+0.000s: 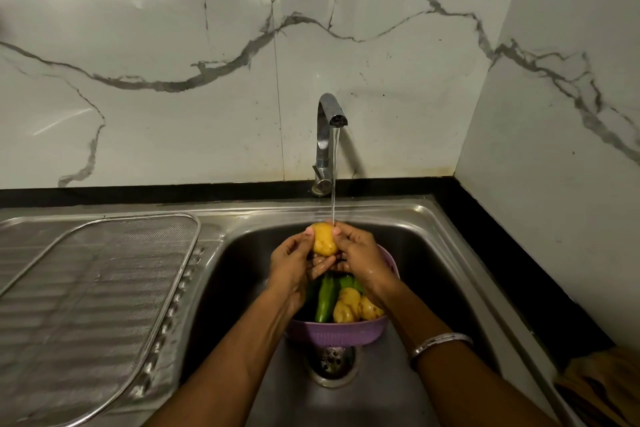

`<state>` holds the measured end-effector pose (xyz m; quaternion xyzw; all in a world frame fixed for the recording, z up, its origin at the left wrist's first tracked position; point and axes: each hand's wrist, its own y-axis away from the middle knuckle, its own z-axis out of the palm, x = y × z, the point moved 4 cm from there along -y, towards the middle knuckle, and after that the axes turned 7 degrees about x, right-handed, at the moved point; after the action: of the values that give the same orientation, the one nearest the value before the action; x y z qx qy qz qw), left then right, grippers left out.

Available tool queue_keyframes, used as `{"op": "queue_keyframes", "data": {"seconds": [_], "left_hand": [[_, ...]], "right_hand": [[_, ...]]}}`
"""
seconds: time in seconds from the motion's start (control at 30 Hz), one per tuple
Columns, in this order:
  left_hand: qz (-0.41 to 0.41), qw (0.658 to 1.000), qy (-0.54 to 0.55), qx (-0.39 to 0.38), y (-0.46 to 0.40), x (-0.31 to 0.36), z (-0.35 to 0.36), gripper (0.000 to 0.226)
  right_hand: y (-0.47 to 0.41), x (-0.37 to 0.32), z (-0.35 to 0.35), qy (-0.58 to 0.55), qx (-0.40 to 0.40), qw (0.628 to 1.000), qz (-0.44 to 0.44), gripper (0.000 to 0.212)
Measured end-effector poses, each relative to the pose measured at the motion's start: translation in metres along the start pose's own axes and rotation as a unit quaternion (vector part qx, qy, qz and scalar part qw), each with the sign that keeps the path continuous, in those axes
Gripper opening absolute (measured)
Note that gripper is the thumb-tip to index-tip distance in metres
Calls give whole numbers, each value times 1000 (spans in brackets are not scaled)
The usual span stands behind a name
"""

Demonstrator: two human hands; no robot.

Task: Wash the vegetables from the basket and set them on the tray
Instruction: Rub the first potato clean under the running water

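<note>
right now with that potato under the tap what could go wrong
1. The potato is wet and held only between the fingers of the left hand and right hand; it might slip into the sink.
2. Runoff probably falls into the purple basket just below, onto the unwashed peppers and potatoes.
3. The mesh tray sits off to the left, so carrying could drip.
</note>
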<state>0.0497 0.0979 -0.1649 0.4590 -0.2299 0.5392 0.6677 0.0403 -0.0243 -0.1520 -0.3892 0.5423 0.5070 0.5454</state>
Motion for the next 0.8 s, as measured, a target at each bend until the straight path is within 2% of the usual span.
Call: {"op": "queue_keyframes", "data": {"seconds": [0.07,0.17,0.23,0.3,0.33,0.4,0.43,0.5,0.6,0.67,0.73,0.8], "left_hand": [[7,1000,-4,-17,1,0,1,19],[18,996,-57,-61,6,-4,7,26],[48,988,-123,-83,9,-4,8,36],[119,962,-228,-91,10,-3,10,49],[163,939,-290,-88,10,-2,11,50],[222,895,-379,-81,10,-4,13,44],[227,886,-395,-84,8,-6,12,42],[210,891,-393,-88,5,-10,11,39],[163,938,-303,-50,-1,-8,7,32],[149,948,-281,-15,-4,-4,4,20],[133,952,-276,-8,-8,-5,2,19],[138,954,-265,-6,-9,-6,3,25]], "right_hand": [[0,0,2,44,54,996,-56,30],[-1,-4,-5,147,169,961,-165,28],[-1,-7,-9,152,193,952,-184,31],[-1,-7,-11,146,190,957,-165,34],[-1,-7,-11,154,189,958,-155,35],[-4,-7,-10,160,178,960,-148,35],[-7,-7,-8,166,167,960,-151,33],[-10,-7,-3,186,131,962,-152,32],[-9,2,10,197,51,972,-120,33],[-4,7,18,204,8,971,-123,36],[-4,8,21,223,10,965,-134,40],[-6,7,18,254,47,954,-150,39]]}}
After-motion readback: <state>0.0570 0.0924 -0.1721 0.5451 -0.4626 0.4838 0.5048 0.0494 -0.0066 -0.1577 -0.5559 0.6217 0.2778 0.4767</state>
